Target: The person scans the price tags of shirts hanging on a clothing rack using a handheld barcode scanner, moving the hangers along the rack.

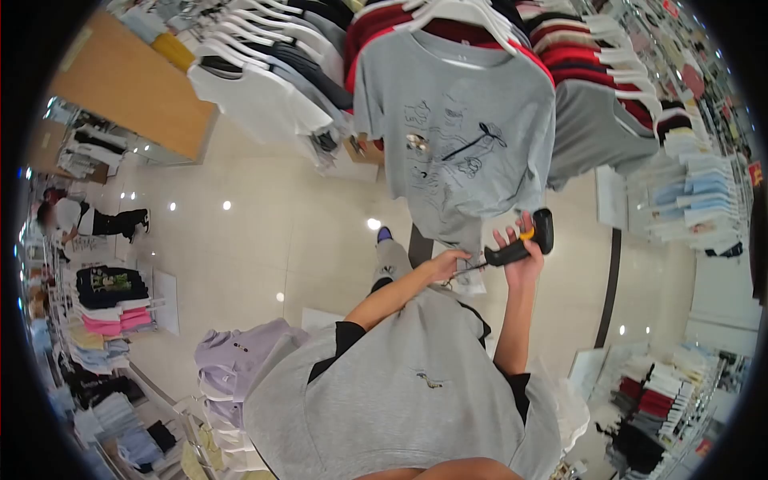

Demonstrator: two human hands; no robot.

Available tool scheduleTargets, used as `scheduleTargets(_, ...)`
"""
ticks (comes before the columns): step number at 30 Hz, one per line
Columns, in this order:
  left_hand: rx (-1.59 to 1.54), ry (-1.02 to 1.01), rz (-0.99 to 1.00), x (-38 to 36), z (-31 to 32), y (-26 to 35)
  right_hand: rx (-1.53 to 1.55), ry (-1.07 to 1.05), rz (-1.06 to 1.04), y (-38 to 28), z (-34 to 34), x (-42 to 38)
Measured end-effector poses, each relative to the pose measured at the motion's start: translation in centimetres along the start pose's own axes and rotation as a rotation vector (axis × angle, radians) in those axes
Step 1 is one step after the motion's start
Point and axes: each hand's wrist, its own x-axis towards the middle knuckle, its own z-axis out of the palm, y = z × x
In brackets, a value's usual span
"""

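Observation:
My right hand (pixel 524 254) is wrapped round a black handheld barcode scanner (pixel 544 230) with an orange trigger. Its head points up and to the right. My left hand (pixel 450 264) pinches at the lower hem of a grey printed T-shirt (pixel 472 136), beside a white tag (pixel 470 282). Whether its fingers grip the tag or the cloth, I cannot make out. A thin dark strip runs from those fingers toward the scanner's handle. The T-shirt hangs facing me on a white hanger (pixel 464 11), with line drawings and dark lettering on its front.
White tops (pixel 256 104) and dark garments hang left of the T-shirt, and grey and red ones (pixel 600 128) to its right. A wooden panel (pixel 136 72) stands at upper left. Another person (pixel 88 220) is far left. Lilac clothes (pixel 240 360) hang close at my left side.

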Motion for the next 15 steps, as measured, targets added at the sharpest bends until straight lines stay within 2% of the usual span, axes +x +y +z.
scheduleTargets(3, 0.172, 0.019, 0.094, 2.3, -2.8, -0.5, -0.077, 0.078, 0.027, 0.2, 0.5, -1.5)
scheduleTargets(5, -0.102, -0.051, 0.039, 1.5, -2.0, 0.5, -0.168, 0.017, 0.063, 0.5, -0.2, -1.9)
scheduleTargets(6, -0.235, -0.196, 0.081, 0.4, -1.3, 1.0, -0.256, 0.056, 0.085, 0.6, -0.5, -2.1)
scheduleTargets(7, -0.223, -0.201, 0.09, -0.3, -0.7, 1.4, -0.475, 0.118, 0.018, 0.6, 1.0, -2.7)
scheduleTargets(9, -0.385, -0.172, 0.204, -1.2, -0.1, 2.3, -1.076, 0.124, 0.046, 0.9, -2.1, -2.5)
scheduleTargets(11, -0.403, -0.183, 0.23, -1.6, 0.1, 3.4, -1.508, -0.033, -0.101, 1.6, -1.0, -3.0)
scheduleTargets(12, -0.377, -0.186, 0.282, -1.9, 0.2, 3.9, -1.645, -0.151, -0.027, 2.2, -1.3, -3.1)
scheduleTargets(13, -0.351, -0.19, 0.332, -2.0, 0.5, 4.3, -1.715, -0.243, -0.015, 3.5, -2.2, -3.2)
scheduleTargets(14, -0.209, -0.112, 0.387, -2.2, 0.9, 4.5, -1.69, -0.333, -0.014, 4.7, -1.9, -3.6)
scheduleTargets(15, 0.042, 0.08, 0.406, -2.4, 1.3, 4.5, -1.521, -0.366, -0.049, 5.6, -1.6, -4.3)
